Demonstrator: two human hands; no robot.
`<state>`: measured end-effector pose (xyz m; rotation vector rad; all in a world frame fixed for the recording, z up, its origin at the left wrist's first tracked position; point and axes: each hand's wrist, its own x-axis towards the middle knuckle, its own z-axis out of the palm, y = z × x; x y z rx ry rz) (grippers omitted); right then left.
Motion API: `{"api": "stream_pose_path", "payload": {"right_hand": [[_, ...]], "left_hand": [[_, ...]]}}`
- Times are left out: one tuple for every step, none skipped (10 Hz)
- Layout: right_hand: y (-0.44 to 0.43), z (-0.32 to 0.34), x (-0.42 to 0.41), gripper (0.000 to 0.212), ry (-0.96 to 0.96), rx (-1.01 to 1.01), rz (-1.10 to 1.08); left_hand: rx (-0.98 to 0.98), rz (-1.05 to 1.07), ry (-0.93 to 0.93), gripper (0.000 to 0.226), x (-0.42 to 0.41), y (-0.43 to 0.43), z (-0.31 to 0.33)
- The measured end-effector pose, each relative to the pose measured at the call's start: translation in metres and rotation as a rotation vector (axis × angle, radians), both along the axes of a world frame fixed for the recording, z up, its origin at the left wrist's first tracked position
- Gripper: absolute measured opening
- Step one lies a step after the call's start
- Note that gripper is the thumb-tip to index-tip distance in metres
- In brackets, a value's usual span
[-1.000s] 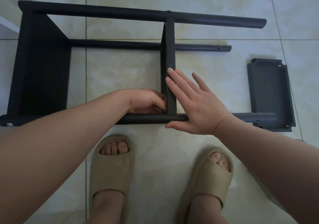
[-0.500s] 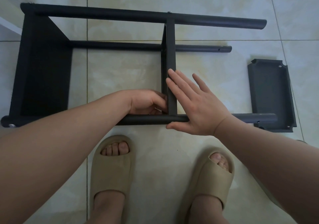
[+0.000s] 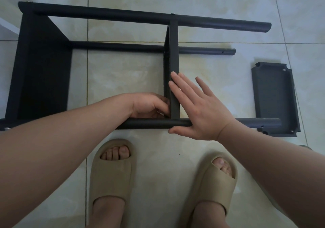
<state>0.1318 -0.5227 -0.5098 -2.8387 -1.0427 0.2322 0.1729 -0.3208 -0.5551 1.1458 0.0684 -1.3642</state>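
Hands: right hand point(image 3: 202, 111) spread flat against middle panel point(image 3: 174, 52); left hand point(image 3: 149, 106), at its 9 o'clock, curled, grip unclear.

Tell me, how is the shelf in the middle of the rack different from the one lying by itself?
The middle shelf stands on its edge, fitted between the poles; the loose shelf lies flat on the floor, hollow side up. The right hand presses flat on the middle shelf and the left hand curls at its base; no hand touches the loose shelf. Both are dark and rectangular.
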Motion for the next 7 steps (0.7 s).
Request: {"api": "stream_pose_path", "payload": {"right_hand": [[0.0004, -0.0008, 0.0, 0.109, -0.008, 0.004, 0.003], [0.0003, -0.0015, 0.0, 0.108, -0.015, 0.008, 0.004], [0.0002, -0.0017, 0.0002, 0.109, -0.014, 0.01, 0.003], [0.0005, -0.0014, 0.0003, 0.109, -0.011, 0.006, 0.002], [0.0006, -0.0005, 0.0005, 0.109, -0.003, 0.004, 0.001], [0.0007, 0.0, 0.0005, 0.109, 0.002, -0.001, 0.001], [0.0011, -0.0001, 0.0004, 0.109, -0.001, 0.002, 0.002]], "left_hand": [[0.056, -0.028, -0.065, 0.018, -0.0011, 0.0002, -0.0011], [0.148, -0.068, -0.166, 0.017, -0.0015, 0.0008, -0.0028], [0.138, -0.038, -0.138, 0.018, -0.0012, 0.0007, -0.0034], [0.078, -0.012, -0.087, 0.013, -0.0009, 0.0005, -0.0011], [0.036, 0.017, -0.033, 0.012, -0.0009, -0.0004, 0.0009], [0.021, 0.0, 0.007, 0.02, -0.0006, 0.0002, 0.0023], [0.084, -0.041, -0.077, 0.02, -0.0011, 0.0006, 0.0016]]}}
